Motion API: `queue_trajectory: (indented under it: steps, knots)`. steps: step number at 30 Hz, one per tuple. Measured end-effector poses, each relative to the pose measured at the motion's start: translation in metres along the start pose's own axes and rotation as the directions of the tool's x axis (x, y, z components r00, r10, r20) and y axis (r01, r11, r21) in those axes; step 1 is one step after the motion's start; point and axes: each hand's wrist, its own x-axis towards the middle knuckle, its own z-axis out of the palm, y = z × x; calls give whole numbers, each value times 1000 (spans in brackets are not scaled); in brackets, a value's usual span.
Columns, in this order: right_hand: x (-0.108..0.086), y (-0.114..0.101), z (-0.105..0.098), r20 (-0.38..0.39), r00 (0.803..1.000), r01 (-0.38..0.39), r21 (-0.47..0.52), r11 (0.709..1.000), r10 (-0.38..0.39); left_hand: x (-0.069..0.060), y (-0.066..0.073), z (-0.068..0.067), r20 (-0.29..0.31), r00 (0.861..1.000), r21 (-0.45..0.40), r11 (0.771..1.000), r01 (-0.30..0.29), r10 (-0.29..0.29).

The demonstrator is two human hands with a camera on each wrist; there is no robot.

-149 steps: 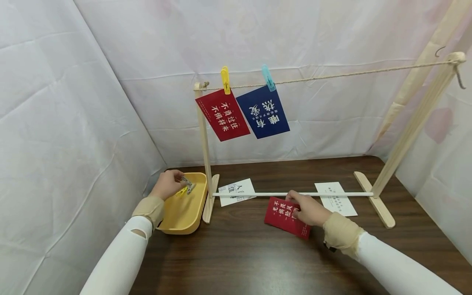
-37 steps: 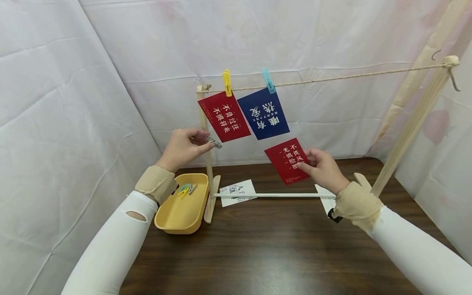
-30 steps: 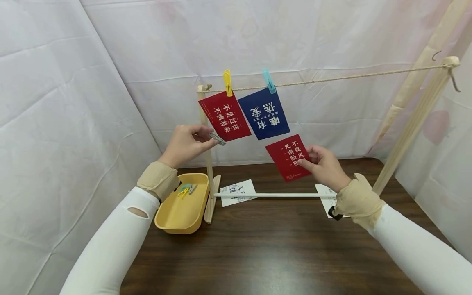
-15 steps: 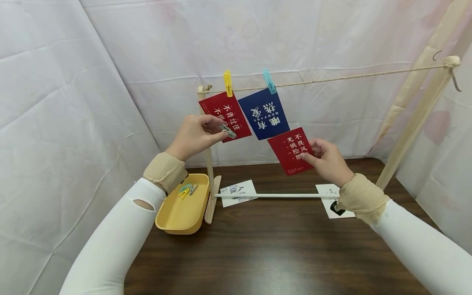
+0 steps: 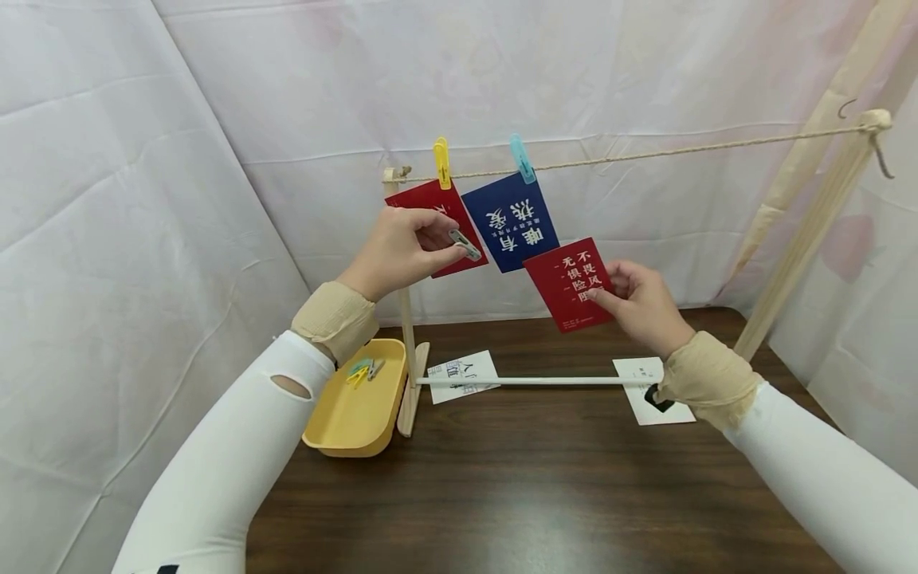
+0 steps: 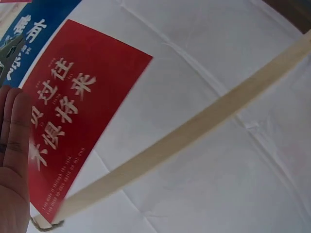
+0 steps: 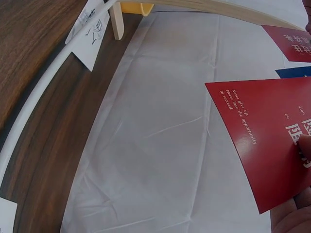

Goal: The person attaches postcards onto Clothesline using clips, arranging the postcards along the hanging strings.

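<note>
My left hand pinches a grey clothespin between thumb and fingertips, in front of the hanging red card. That card is clipped to the rope by a yellow clothespin, and the hand hides much of it. Beside it a blue card hangs from a light blue clothespin. My right hand grips a second red card by its right edge, below the rope. This card's upper left corner overlaps the blue card's lower edge in the head view.
A yellow tray with several clothespins stands at the left beside the wooden stand's foot. White cards lie left and right under the white crossbar. A wooden post rises at the right.
Since five seconds ago, my left hand has lifted the grey clothespin from the tray and moved right and up. My right hand has raised the red card from the table towards the rope.
</note>
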Motion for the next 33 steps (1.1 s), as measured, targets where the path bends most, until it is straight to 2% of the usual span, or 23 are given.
queue_trajectory:
  steps: [9,25,33]
  knots:
    - [2,2,-1,-18,1000,4,-11,1000,-4,10,12,-2,13,1000,2,1000,-12,12]
    - [7,0,-7,-47,998,35,12,999,-35,29,36,-6,16,997,-22,997,-71,71]
    - [10,-2,-11,-61,998,36,18,999,-35,35,45,-5,26,997,-38,997,-71,72]
